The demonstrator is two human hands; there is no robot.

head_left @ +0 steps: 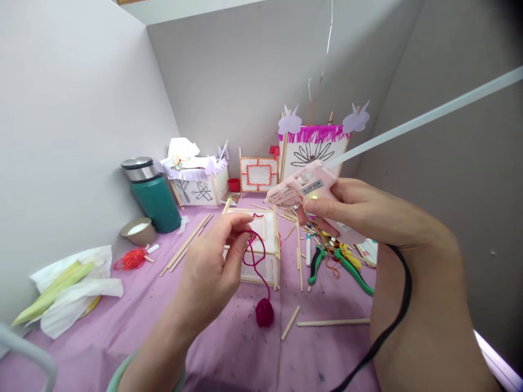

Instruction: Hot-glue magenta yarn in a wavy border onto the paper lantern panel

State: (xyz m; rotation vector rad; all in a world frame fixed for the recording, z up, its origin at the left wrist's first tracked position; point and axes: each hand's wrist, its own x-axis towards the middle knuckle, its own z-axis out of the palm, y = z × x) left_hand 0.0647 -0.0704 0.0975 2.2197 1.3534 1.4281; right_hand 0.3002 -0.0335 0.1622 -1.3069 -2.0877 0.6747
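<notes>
My left hand [216,256] pinches a length of dark red yarn [254,262], which loops down from the fingertips to a small yarn ball [265,312] in front of the box. In my right hand [359,209] is a pink glue gun [312,188], its nozzle pointing left and a small light glowing near my thumb. A long white glue stick [425,117] sticks out of its back toward the upper right. Behind my left hand stands a small white paper box with a wooden stick frame [265,267], partly hidden by that hand.
Green-handled pliers [341,267] and scattered wooden sticks [299,256] lie on the right. At left are a teal bottle [155,198], a bowl [139,231], red yarn [131,259] and crumpled paper [96,288]. Decorated paper lanterns [314,155] stand behind. A black cord [398,310] hangs by my right arm.
</notes>
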